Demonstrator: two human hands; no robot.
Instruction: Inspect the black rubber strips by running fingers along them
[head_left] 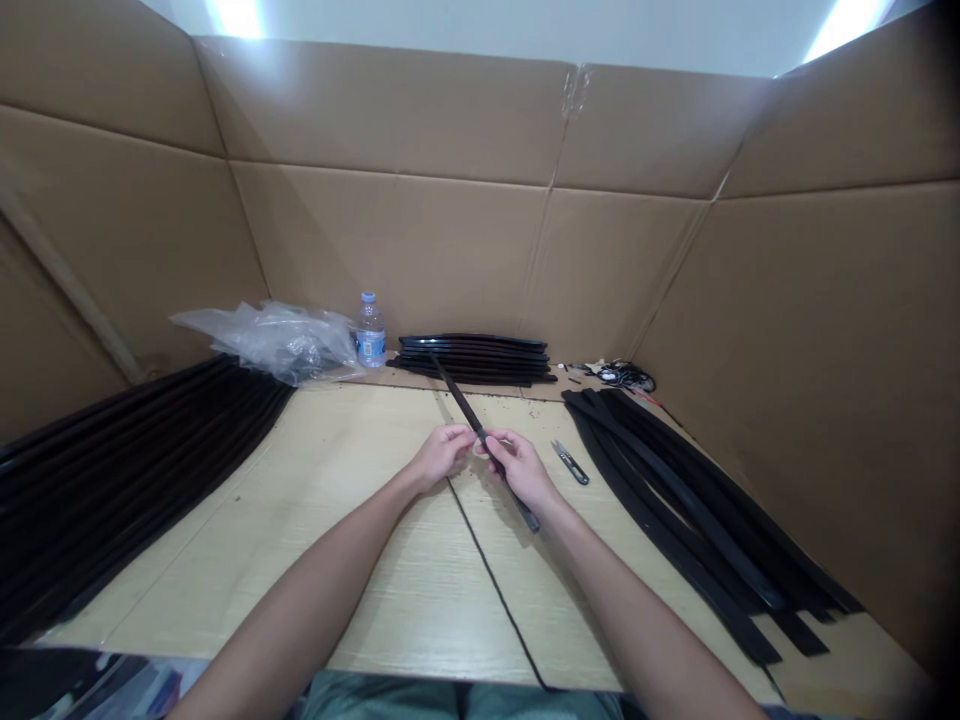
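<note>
My left hand (444,455) and my right hand (520,466) meet over the middle of the light wooden table (352,520). Both hold one long thin black strip (457,398) that runs from near the far stack down past my right wrist to about the table's centre. My right hand wraps around the strip; my left hand's fingertips pinch it just to the left. A thin dark cord (491,575) trails from the hands toward me along the table.
Small thread snips (570,462) lie right of my right hand. Black strips are piled at left (112,470), at right (697,510), and stacked at the back (472,358). A water bottle (370,332) and a clear plastic bag (277,340) stand by cardboard walls (450,240).
</note>
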